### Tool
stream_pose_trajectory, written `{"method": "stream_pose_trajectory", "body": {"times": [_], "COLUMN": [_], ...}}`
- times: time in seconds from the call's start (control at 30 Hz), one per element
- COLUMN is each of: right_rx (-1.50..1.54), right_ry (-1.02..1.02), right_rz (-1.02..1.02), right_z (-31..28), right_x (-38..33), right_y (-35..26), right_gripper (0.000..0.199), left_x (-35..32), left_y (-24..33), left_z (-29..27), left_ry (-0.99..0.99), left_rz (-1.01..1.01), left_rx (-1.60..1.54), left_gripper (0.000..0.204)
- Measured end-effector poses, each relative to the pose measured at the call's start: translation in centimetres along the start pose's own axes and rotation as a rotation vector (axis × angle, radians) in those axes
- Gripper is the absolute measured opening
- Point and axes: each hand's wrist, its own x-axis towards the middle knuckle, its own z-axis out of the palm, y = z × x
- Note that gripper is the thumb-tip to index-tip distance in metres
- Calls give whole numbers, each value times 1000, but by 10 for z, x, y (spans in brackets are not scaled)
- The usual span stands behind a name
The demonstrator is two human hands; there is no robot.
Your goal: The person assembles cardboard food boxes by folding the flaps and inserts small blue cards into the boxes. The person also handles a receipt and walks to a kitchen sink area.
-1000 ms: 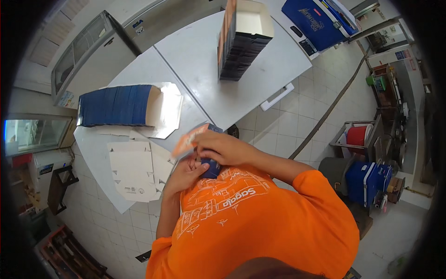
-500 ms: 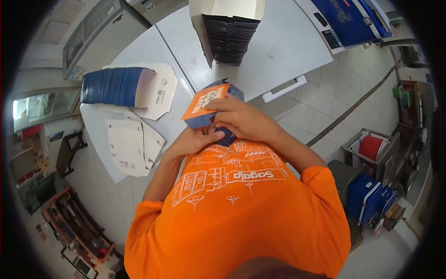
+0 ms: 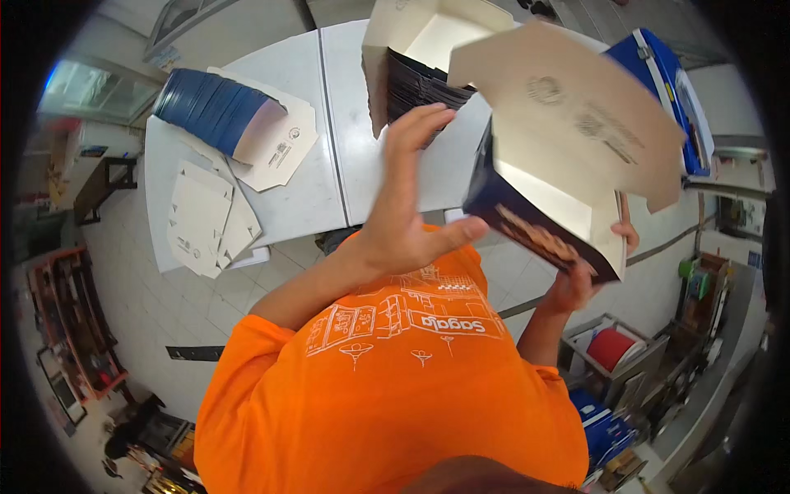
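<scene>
Dark blue card makes the outside of the open box (image 3: 539,230), which sits in the right hand (image 3: 570,288), gripped by its near right corner. Its big cream lid (image 3: 568,107) stands up on the far side of that grip. The left hand (image 3: 407,218) has its fingers and thumb spread wide, holding nothing; I can't tell if its thumb touches the box. With just one hand at one end, the box might tip or slip. Squeezing too hard could bend the thin card. The lid sticks out far, so a quick swing might knock the dark stack of boxes (image 3: 411,95) past the left hand's fingertips. That stack stands in the way beyond the grip, on the white table (image 3: 288,74). Far left of the grip lie a blue stack of card (image 3: 214,107) and flat cream sheets (image 3: 197,214). Past the lid is a blue cooler (image 3: 635,62).
</scene>
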Motion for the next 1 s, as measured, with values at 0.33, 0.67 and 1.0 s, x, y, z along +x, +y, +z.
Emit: {"method": "stream_pose_trajectory", "body": {"times": [0.33,0.67,1.0], "right_rx": [36,-566,-804], "right_ry": [-251,-687,-1074], "right_rz": [-283,-658,-827], "right_z": [22,95,169], "right_x": [46,171,182], "right_y": [-2,-39,45], "right_gripper": [54,25,28], "left_x": [65,68,65], "left_y": [-6,-61,-103], "left_z": [58,-2,-9], "left_ry": [175,121,169], "left_rz": [615,288,379], "left_rx": [249,1104,1109], "left_gripper": [105,72,30]}}
